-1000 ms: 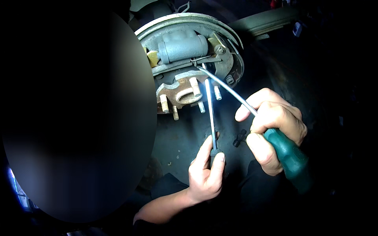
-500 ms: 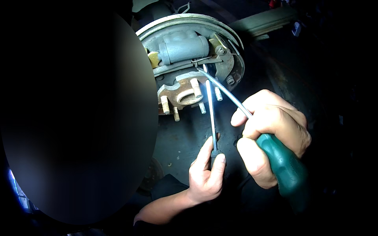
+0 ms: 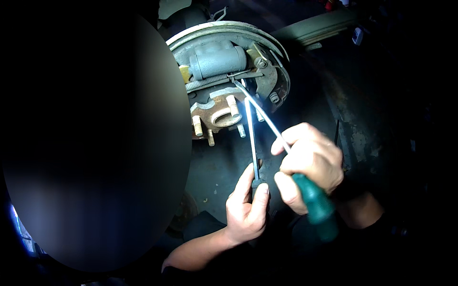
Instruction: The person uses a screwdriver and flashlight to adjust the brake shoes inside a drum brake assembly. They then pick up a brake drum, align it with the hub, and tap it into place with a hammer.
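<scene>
The right hand (image 3: 311, 159) is wrapped round a green-handled screwdriver (image 3: 310, 198) and the left hand (image 3: 245, 209) pinches a dark-based rod (image 3: 252, 148), their bright, slim steel shafts crossing in view beside the rusty hub (image 3: 206, 114).

- Dark floor (image 3: 214, 164) with a few small pale specks (image 3: 205, 200)
- Pale long beam (image 3: 315, 29), slanting at upper right
- Small whitish object (image 3: 357, 36), near the beam's right end
- Red object (image 3: 329, 5) at the top edge, too dim to identify
- Large, dark, blurred rounded shape (image 3: 155, 90) filling the left
</scene>
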### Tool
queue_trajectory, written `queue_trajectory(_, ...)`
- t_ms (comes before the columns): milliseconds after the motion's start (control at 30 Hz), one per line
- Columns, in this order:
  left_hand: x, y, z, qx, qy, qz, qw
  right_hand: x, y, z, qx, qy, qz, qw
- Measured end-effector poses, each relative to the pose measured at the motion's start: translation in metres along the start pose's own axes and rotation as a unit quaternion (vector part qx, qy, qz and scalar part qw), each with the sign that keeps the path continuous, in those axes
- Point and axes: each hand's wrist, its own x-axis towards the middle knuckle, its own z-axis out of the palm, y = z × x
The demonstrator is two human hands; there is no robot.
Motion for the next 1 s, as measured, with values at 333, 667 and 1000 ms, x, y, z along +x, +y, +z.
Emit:
queue_trajectory(333, 0.001, 0.005, -0.002, 0.018, -0.014, -0.004, 1.000, 0.020, -0.010, -0.001, -0.020, 0.042, 0.049, 0.998)
queue_trajectory(667, 0.001, 0.008, 0.000, 0.018, -0.007, -0.005, 1.000, 0.017, 0.000, -0.016, 0.012, -0.019, 0.017, 1.000)
queue_trajectory(1000, 0.000, 0.002, 0.003, -0.001, -0.007, 0.004, 1.000, -0.008, 0.000, -0.001, -0.017, -0.053, -0.027, 0.998)
